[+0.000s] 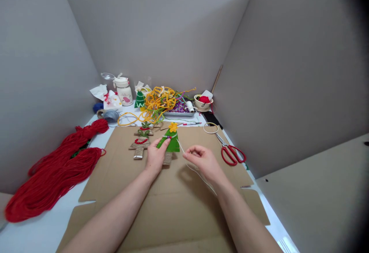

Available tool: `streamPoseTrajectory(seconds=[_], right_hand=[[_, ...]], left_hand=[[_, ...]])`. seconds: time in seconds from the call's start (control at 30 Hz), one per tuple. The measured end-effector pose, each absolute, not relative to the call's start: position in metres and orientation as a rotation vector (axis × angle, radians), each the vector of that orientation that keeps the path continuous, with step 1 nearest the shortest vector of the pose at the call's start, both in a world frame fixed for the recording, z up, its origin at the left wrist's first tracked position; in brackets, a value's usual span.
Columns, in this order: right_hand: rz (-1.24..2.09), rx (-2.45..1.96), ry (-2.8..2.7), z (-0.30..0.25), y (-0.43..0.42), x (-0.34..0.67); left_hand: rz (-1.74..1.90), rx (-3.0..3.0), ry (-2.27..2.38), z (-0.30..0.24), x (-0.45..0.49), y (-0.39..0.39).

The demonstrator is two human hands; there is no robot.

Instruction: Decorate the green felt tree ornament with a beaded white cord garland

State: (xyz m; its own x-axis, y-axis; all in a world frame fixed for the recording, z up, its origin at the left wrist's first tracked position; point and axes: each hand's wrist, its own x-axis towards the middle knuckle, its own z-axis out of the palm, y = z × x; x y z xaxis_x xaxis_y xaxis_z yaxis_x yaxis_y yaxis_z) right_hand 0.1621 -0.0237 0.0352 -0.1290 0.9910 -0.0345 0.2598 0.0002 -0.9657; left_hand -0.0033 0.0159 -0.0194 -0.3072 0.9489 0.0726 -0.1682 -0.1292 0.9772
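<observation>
My left hand grips a green felt Christmas tree by its left side, thumb on the front. The tree has a yellow yarn flower at the top, a twine-wrapped trunk at the bottom, and a beaded white strand across it. My right hand, to the right of the tree, pinches a white thread that runs from the tree's right edge; its loose tail trails down below the hand. Left of my left hand lie twine-wrapped trees with red beads and green bows.
Cardboard covers the table. Red-handled scissors and a ring lie right; red yarn lies left. At the back are yellow yarn, a bead tray, a bowl, a bottle and a pen.
</observation>
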Motion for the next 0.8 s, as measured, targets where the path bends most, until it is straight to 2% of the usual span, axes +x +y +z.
streamPoseTrajectory(seconds=[0.1,0.2,0.33,0.47,0.6,0.7,0.8], right_hand=[[1.473,-1.143,-1.484,0.047,-0.053,0.193],[1.616,-0.782,-1.501,0.058,-0.081,0.225],[1.527,-0.398,-1.535,0.069,-0.105,0.246],[1.463,-0.298,-1.624,0.072,-0.118,0.253],[1.339,-0.523,-1.471,0.067,-0.117,0.268],[1.124,-1.089,-1.409,0.065,-0.097,0.279],[0.754,-1.589,-1.378,0.062,-0.069,0.277]], left_hand=[[1.593,0.969,1.223,-0.019,-0.005,0.017],[1.595,0.957,1.187,-0.02,-0.006,0.018],[1.585,0.907,1.156,-0.022,-0.004,0.017],[1.562,0.899,1.151,-0.022,-0.002,0.015],[1.548,0.909,1.12,-0.022,-0.003,0.015],[1.566,0.956,1.156,-0.021,-0.004,0.015],[1.565,1.039,1.235,-0.02,-0.005,0.015]])
